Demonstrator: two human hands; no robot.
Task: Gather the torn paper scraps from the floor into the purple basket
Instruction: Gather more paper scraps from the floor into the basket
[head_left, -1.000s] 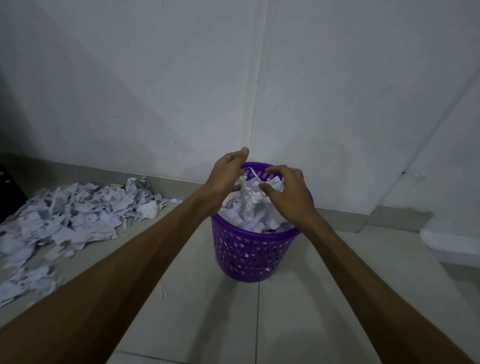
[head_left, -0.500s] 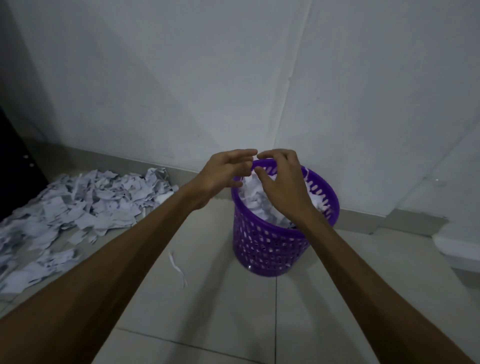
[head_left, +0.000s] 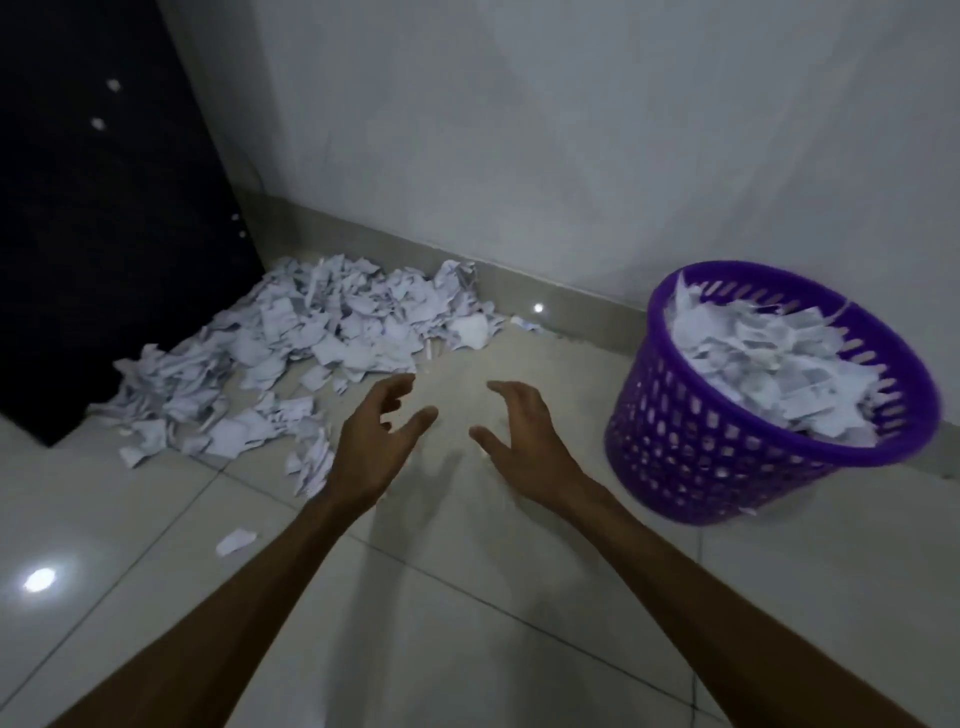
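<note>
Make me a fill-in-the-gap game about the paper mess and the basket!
1. The basket is the colour ____.
2. Both the left hand and the right hand are holding ____.
3. The big pile of paper scraps lies on the ____, beside a dark panel.
4. The basket already has ____ inside it.

Missing words: purple; nothing; floor; paper scraps

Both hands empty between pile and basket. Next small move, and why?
Probably reach both hands forward and left to the scrap pile and scoop up a handful. The left hand and right hand are open, hold nothing and hover over bare tile, with the pile's near edge just ahead of the left one. Many scraps lie on the floor, and the purple basket looks nearly full.
</note>
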